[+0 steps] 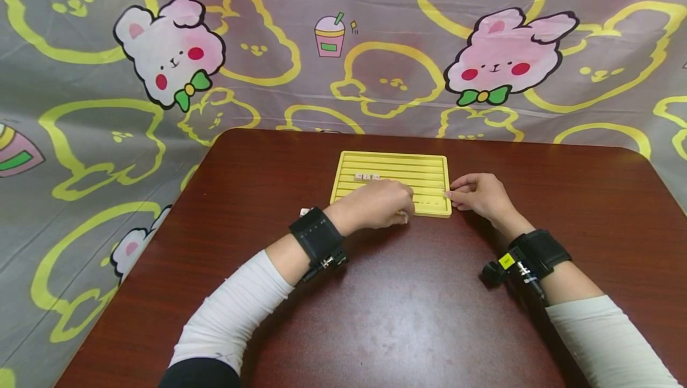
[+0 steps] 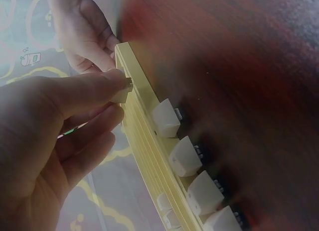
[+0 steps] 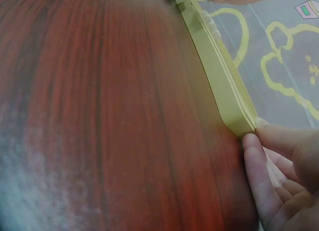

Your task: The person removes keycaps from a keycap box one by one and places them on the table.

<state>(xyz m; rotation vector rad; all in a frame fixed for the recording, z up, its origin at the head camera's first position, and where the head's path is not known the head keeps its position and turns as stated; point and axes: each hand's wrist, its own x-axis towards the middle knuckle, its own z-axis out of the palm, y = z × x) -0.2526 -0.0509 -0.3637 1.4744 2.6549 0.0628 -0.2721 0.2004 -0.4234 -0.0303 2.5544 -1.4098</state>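
Note:
A yellow ridged tray (image 1: 394, 164) lies on the table, with a few small white keycaps (image 1: 367, 177) in one of its rows. Over the tray's near side, my left hand (image 1: 376, 204) pinches a small keycap (image 2: 121, 95) between thumb and fingers, its face mostly covered by them. My right hand (image 1: 483, 197) grips the tray's right end near the front corner, thumb and finger on the rim, as the right wrist view also shows. Several white keycaps (image 2: 185, 156) stand in a line along the tray's front edge in the left wrist view; my left arm hides most of them from the head view.
Another white keycap (image 1: 305, 212) shows beside my left wristband. The brown table (image 1: 424, 304) extends in front of the tray and to both sides. Behind its far edge hangs a patterned cloth (image 1: 386, 12).

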